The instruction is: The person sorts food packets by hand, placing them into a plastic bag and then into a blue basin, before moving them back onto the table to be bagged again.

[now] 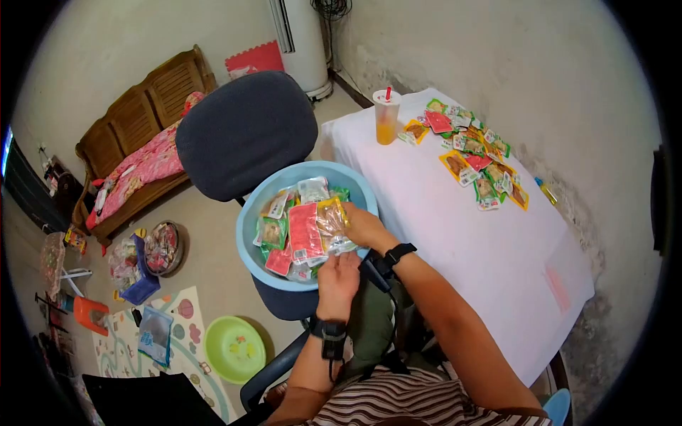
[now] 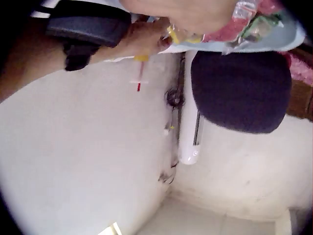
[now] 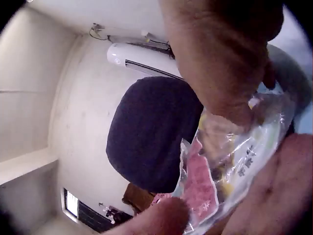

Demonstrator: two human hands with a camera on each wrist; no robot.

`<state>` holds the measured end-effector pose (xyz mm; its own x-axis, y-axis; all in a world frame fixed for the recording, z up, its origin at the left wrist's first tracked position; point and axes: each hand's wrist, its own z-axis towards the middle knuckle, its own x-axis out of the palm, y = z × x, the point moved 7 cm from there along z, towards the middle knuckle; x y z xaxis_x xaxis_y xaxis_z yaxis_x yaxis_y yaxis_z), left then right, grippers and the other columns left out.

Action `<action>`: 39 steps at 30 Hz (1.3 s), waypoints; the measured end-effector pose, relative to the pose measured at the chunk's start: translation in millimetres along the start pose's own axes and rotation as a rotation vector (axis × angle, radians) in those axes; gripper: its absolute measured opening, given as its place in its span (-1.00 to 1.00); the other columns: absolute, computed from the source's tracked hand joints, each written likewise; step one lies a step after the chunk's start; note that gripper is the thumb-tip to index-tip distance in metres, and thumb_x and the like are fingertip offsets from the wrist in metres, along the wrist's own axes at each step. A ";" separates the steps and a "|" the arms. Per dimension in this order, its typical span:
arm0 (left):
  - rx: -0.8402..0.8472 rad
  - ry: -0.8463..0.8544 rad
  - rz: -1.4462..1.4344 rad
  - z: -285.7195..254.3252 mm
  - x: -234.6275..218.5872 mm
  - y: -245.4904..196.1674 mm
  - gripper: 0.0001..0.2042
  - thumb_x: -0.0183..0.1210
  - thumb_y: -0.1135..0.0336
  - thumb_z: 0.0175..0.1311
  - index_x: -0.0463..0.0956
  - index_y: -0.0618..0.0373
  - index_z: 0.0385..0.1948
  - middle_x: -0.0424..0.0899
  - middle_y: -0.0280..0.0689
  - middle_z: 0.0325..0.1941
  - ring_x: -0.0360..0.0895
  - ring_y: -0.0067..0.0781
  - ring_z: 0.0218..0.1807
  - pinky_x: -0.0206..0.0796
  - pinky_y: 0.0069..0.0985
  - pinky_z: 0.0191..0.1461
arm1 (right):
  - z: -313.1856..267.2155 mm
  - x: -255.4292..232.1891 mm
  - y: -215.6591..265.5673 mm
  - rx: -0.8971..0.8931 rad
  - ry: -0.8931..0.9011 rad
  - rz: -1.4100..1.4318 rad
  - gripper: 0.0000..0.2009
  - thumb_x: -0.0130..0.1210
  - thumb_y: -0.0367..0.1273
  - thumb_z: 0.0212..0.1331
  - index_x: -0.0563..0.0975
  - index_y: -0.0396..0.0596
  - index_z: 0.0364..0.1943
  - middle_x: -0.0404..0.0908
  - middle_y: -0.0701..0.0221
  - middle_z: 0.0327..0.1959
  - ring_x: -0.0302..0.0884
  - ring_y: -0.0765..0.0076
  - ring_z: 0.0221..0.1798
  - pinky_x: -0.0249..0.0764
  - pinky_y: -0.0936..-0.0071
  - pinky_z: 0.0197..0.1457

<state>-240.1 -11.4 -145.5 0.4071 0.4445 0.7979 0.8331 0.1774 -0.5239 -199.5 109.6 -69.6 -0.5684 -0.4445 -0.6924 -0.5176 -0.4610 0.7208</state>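
Observation:
A light blue basin [image 1: 246, 245] full of small sealed snack packets is in front of me in the head view. My right hand [image 1: 366, 226] pinches a yellow-edged snack packet [image 1: 331, 216] at its right side, over the basin. Just left of that packet lies a red snack packet [image 1: 304, 231]. Palm up at the basin's near rim, my left hand [image 1: 339, 284] has its fingers loosely extended against the packets' lower edge. In the right wrist view, clear wrapping [image 3: 259, 147] stretches between the right hand [image 3: 220, 63] above and the left thumb [image 3: 166, 215] below.
Beneath and behind the basin is a dark chair [image 1: 249, 135]. On the white-covered table [image 1: 469, 270] at right are a pile of snack packets [image 1: 476, 153] and a drink cup [image 1: 386, 117]. A green basin [image 1: 234, 348] sits on the floor, left, near a wooden bench [image 1: 142, 113].

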 end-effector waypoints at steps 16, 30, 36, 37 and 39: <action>0.497 0.029 1.326 0.8 -21.2 -109.1 -0.42 0.19 0.65 -0.08 0.31 0.16 0.10 0.44 -0.17 0.04 0.46 -0.41 -0.04 0.34 -0.54 -0.03 | -1.7 -13.0 7.6 -0.314 -0.075 -0.187 -0.45 0.13 -0.37 0.02 0.30 0.06 0.19 0.47 0.39 0.08 0.31 0.16 0.15 -0.31 -0.39 0.29; 0.669 0.394 2.312 -18.2 63.0 -110.3 0.04 0.44 0.04 -0.33 0.01 -0.06 0.33 -0.28 0.12 0.43 -0.35 0.21 0.44 -0.39 0.09 0.38 | -23.1 -5.6 -1.9 -0.344 0.099 -0.417 -0.25 0.27 -0.14 -0.17 0.27 0.14 0.24 0.40 0.29 0.15 0.16 0.07 0.30 -0.35 -0.46 0.26; 0.620 0.525 2.415 14.2 47.8 -82.8 -0.08 0.30 -0.04 -0.13 0.01 -0.03 0.33 -0.16 0.12 0.41 -0.24 0.25 0.41 -0.31 0.07 0.38 | -20.4 13.2 -8.2 -0.295 -0.021 -0.482 -0.33 0.22 -0.08 -0.10 0.30 0.27 0.22 0.40 0.31 0.15 0.18 0.03 0.28 -0.31 -0.45 0.26; 0.625 0.542 2.414 13.4 46.8 -82.3 -0.08 0.30 -0.04 -0.13 0.01 -0.03 0.33 -0.16 0.12 0.41 -0.24 0.25 0.41 -0.31 0.07 0.38 | -17.7 16.3 -1.8 -0.300 -0.024 -0.515 -0.37 0.20 -0.08 -0.08 0.34 0.29 0.19 0.40 0.33 0.16 0.20 0.05 0.25 -0.27 -0.45 0.24; 0.748 0.518 2.299 19.5 50.0 -71.9 -0.20 0.30 0.04 -0.11 0.13 -0.07 0.26 -0.05 0.15 0.37 -0.19 0.28 0.39 -0.26 0.11 0.36 | -19.9 12.9 -0.1 -0.356 -0.129 -0.523 -0.42 0.17 -0.09 -0.03 0.32 0.37 0.17 0.31 0.45 0.24 0.16 0.09 0.25 -0.07 -0.37 0.14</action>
<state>-286.9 15.2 -73.7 0.1829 0.1733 -0.9677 -0.9773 0.1387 -0.1599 -194.1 88.7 -79.2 -0.3826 -0.0063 -0.9239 -0.5156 -0.8284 0.2191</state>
